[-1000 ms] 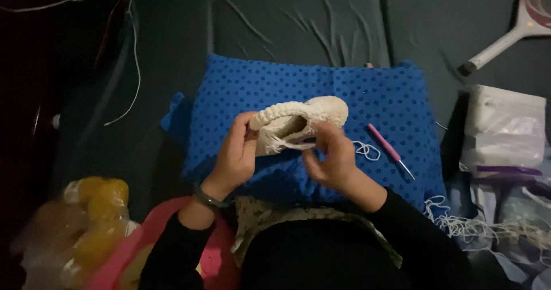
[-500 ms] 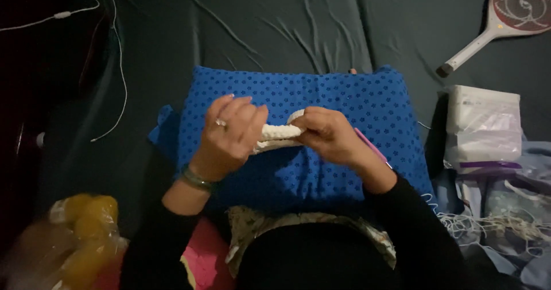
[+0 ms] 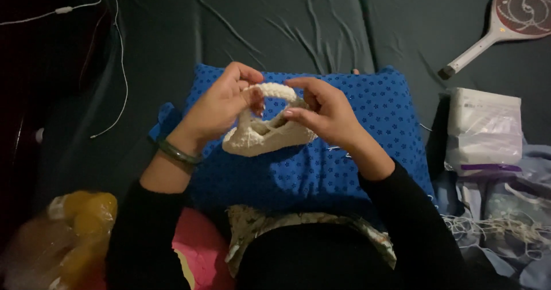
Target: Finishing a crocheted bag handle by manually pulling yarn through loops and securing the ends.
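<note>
Both hands, left (image 3: 221, 106) and right (image 3: 324, 112), pinch cream crochet shoe (image 3: 265, 132) by its strap, held above blue pillow (image 3: 367, 169). Risk: hard pulling could stretch strap or loosen stitches.

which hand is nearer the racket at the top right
Right. The right hand holds the crochet piece on the racket's side; the left hand is farther left.
</note>
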